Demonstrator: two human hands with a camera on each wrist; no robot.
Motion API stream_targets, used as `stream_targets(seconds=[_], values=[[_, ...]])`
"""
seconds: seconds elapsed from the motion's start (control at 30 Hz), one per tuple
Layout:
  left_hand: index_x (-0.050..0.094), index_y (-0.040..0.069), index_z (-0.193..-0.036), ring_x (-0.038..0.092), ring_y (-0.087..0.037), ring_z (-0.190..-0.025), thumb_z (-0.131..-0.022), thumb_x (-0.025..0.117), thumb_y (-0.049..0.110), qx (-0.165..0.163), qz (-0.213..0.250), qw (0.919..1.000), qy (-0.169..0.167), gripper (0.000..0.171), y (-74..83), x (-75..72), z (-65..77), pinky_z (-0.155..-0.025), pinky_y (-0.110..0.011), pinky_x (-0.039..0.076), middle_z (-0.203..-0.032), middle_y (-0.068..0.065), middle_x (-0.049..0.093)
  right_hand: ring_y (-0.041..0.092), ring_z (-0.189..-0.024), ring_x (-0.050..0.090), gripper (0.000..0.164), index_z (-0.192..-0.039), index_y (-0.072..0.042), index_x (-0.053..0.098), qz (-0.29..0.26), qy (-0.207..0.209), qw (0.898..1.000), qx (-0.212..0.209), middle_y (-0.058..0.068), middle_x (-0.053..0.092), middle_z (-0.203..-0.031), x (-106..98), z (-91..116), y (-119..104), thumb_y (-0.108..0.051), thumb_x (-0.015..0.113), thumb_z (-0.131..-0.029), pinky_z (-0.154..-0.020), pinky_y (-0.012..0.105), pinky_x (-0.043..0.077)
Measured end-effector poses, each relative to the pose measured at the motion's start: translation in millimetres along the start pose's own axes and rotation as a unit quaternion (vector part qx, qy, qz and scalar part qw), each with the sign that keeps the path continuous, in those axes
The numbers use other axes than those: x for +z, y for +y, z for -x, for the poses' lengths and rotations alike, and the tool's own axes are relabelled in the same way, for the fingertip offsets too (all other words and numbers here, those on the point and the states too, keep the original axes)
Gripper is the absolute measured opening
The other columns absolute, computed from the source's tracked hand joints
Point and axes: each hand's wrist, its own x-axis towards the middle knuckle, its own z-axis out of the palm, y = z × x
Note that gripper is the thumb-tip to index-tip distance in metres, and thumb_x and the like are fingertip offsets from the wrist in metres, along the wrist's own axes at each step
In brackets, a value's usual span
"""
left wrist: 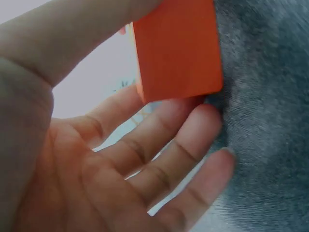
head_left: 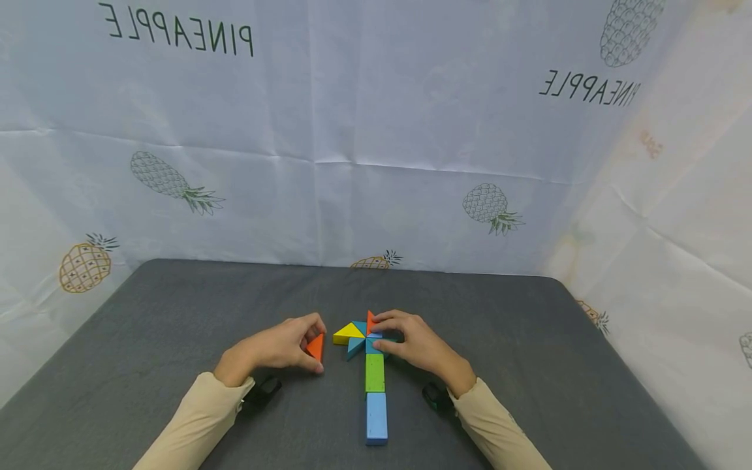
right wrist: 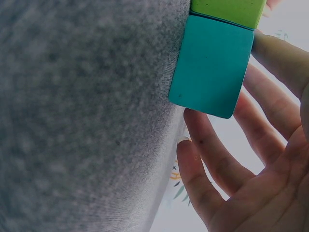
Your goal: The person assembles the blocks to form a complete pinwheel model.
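An orange triangular block stands in the grip of my left hand, fingers at its far corner and thumb near its close one. In the left wrist view its flat orange side shows large above the fingers. My right hand lies curved around the right part of a pinwheel of blocks, its thumb and fingers about a blue triangular block. Its fingertips overlap a red-orange triangle and the thumb tip a teal block. A teal side fills the right wrist view; part of the pinwheel is hidden.
Left in the pinwheel are a yellow triangle and a teal triangle. Below it a green block and a light-blue block form a straight stem on the dark table. A pineapple-print cloth hangs behind.
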Motion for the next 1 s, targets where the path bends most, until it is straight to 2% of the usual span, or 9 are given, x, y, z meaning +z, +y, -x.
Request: stream_targets(seconds=[0.2,0.47,0.67,1.0], values=[[0.057,0.005,-0.121,0.057,-0.014,-0.082,-0.080,0.083,0.028,-0.001,0.005,0.9999,-0.014,0.054,1.9,-6.8,4.8,-0.074,-0.030,0.049,-0.100,-0.002,0.063,0.029,-0.131,0.054,0.033,-0.123,-0.011,0.070,-0.001,0.001,1.000,-0.002,0.008,0.059,-0.139,0.7,-0.2,1.1,-0.025,0.069,-0.094,-0.103,0.048,0.048],[0.063,0.001,-0.114,0.059,-0.010,-0.078,-0.088,0.076,0.024,0.032,0.030,0.9985,-0.032,0.036,-5.0,-13.4,7.4,-0.072,-0.024,0.050,-0.088,0.000,0.065,0.029,-0.130,0.054,0.033,-0.124,-0.011,0.070,-0.002,-0.001,1.000,-0.004,0.008,0.059,-0.139,0.6,-0.8,1.4,-0.024,0.069,-0.094,-0.103,0.048,0.048],[0.066,0.001,-0.111,0.059,-0.006,-0.073,-0.089,0.075,0.020,0.048,0.054,0.9961,-0.051,0.030,-9.1,-12.6,5.4,-0.069,-0.022,0.050,-0.085,0.000,0.069,0.029,-0.130,0.055,0.033,-0.124,-0.011,0.070,0.000,-0.002,1.000,-0.006,0.009,0.059,-0.139,0.2,-1.4,0.9,-0.024,0.069,-0.094,-0.103,0.048,0.048],[0.073,0.006,-0.105,0.064,-0.005,-0.076,-0.086,0.077,0.016,0.048,0.068,0.9943,-0.067,0.022,-5.3,-8.4,3.0,-0.069,-0.022,0.051,-0.086,-0.001,0.076,0.029,-0.130,0.055,0.034,-0.124,-0.010,0.069,0.007,-0.002,1.000,-0.003,0.009,0.059,-0.138,0.2,-1.8,0.4,-0.026,0.069,-0.094,-0.103,0.049,0.048]])
